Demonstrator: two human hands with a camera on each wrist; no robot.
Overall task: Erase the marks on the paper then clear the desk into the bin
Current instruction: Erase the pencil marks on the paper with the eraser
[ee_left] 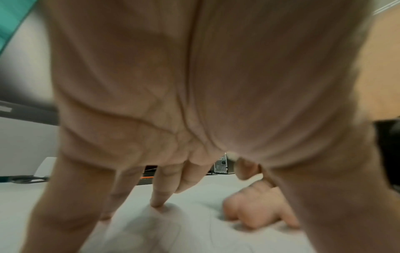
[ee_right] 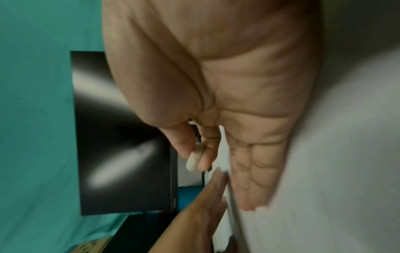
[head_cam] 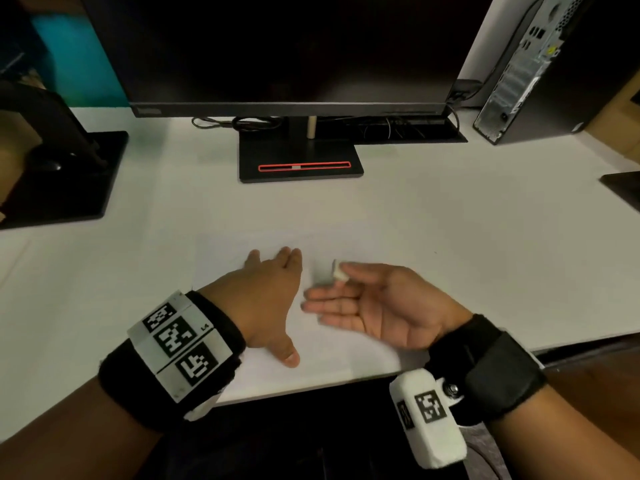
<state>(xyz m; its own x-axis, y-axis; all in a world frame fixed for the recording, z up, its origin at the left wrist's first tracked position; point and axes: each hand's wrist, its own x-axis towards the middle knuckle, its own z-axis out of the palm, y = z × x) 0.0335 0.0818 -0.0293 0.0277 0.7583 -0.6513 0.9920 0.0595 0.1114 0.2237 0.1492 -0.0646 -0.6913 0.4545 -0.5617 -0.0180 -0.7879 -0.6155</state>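
A white sheet of paper [head_cam: 225,265] lies on the white desk near its front edge, faint against the surface. My left hand [head_cam: 270,289] lies flat on the paper, fingers spread and straight, fingertips [ee_left: 158,203] pressing down. My right hand [head_cam: 346,292] hovers just right of it, turned on its side, palm facing left. Its thumb and forefinger pinch a small white eraser [head_cam: 340,270], also seen as a pale block [ee_right: 193,160] in the right wrist view. The other right fingers are stretched out. I see no marks on the paper.
A black monitor [head_cam: 287,50] on a stand [head_cam: 301,161] sits at the back centre with cables behind. A second dark stand [head_cam: 62,174] is at the left, a computer tower [head_cam: 540,71] at the back right, a dark object [head_cam: 623,192] at the right edge.
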